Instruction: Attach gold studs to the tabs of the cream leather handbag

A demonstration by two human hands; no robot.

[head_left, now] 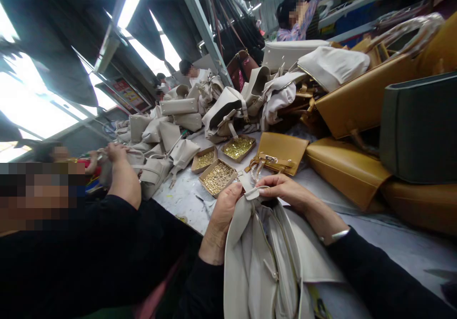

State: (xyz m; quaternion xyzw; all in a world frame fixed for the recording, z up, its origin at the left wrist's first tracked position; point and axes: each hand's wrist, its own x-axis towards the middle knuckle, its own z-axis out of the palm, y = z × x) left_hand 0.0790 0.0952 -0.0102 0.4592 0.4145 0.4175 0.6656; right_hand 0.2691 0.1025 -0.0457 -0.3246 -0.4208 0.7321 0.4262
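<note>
A cream bag (264, 262) is held upright at the near edge of the table (392, 247), right in front of the person. Its strap (250, 194) is pinched at the top by both hands. The left hand (223, 212) is closed on the strap from the side, with the thumb pressed on it. The right hand (285, 190) is closed too, and the strap end is gripped between its thumb and fingers. Small trays of gold bits (206, 188) are set just behind the hands, and a yellow bag (282, 153) is laid flat beside them. No gold bit can be seen on the strap end, so the work on this bag seems only partly done. A heap of cream bags (221, 109) is piled farther back. It cannot be told which are finished. Another person's arm (123, 178) is seen to the left.
</note>
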